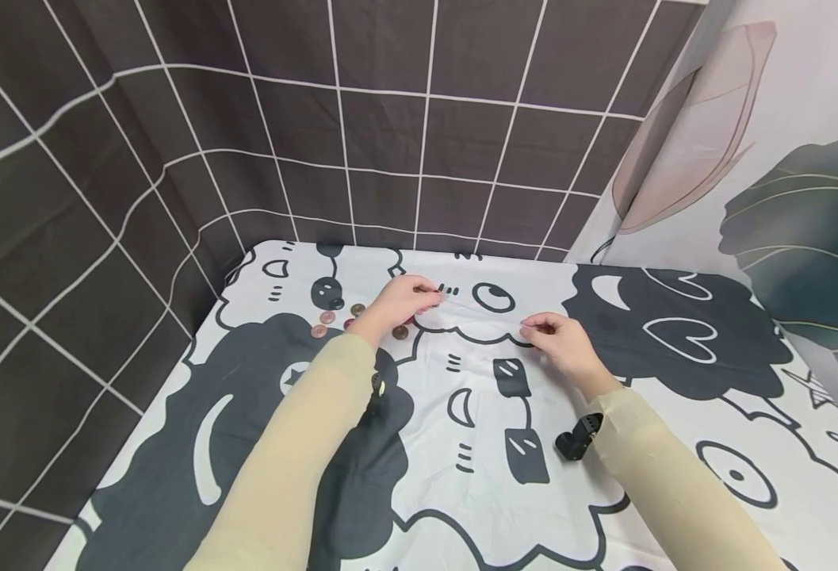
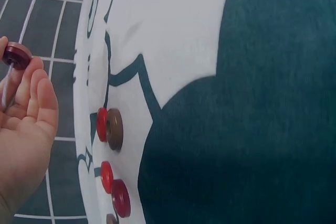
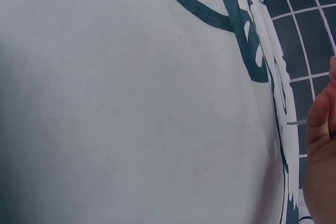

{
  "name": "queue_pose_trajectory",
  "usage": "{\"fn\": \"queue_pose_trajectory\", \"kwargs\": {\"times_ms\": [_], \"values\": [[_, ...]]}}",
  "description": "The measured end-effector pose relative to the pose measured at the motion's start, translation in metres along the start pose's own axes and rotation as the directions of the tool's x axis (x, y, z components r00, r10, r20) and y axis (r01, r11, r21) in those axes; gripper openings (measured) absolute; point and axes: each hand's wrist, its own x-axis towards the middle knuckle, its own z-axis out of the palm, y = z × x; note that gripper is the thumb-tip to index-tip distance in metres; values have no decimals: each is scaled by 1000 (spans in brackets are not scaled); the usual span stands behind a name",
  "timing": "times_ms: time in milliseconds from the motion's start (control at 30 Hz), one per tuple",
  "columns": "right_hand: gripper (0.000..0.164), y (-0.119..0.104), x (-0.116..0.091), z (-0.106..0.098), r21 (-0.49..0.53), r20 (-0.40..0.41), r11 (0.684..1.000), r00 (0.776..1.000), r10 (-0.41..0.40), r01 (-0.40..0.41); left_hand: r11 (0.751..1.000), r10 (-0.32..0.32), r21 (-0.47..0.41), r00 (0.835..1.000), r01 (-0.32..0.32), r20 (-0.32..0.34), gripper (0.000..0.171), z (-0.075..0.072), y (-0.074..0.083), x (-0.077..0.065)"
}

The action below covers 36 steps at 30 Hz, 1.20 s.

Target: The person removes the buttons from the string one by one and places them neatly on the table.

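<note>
In the left wrist view, my left hand [image 2: 23, 129] pinches a dark red round button [image 2: 17, 55] between thumb and fingertips. A pale string hangs from its middle and runs down into the palm. Across the head view, a thin string [image 1: 479, 308] stretches from my left hand [image 1: 403, 301] to my right hand [image 1: 560, 342], both raised over the cloth. My right thumb and fingertips pinch that string. A short loose end [image 3: 296, 123] sticks out beside the right hand in the right wrist view. The exact grip of the right fingertips is partly out of frame there.
Several loose buttons, among them a pink one [image 1: 319, 331], a brown one [image 1: 400, 332] and a bright red one [image 2: 106, 177], lie by the left forearm. A white cloth [image 1: 433, 476] with dark cartoon shapes covers the table. Dark grid curtains [image 1: 383, 135] stand behind.
</note>
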Motion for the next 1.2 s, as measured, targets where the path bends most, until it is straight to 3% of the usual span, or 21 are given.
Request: {"fn": "queue_pose_trajectory", "kwargs": {"times_ms": [333,700,967,1200], "values": [[25,1,0,1,9,-21,1000,1000,18,-18,999,-33,2,999,33,-13,30,-6,-4,-1],[24,4,0,-1,10,-27,1000,1000,12,-11,995,10,101,1000,-7,-24,31,-19,-12,-1],[24,6,0,-3,-18,-52,999,998,30,-31,997,-68,39,997,69,-29,31,-23,-12,-4],[27,10,0,-6,-25,-71,998,996,54,-56,998,-46,51,998,48,-37,31,-28,-18,-5]]}}
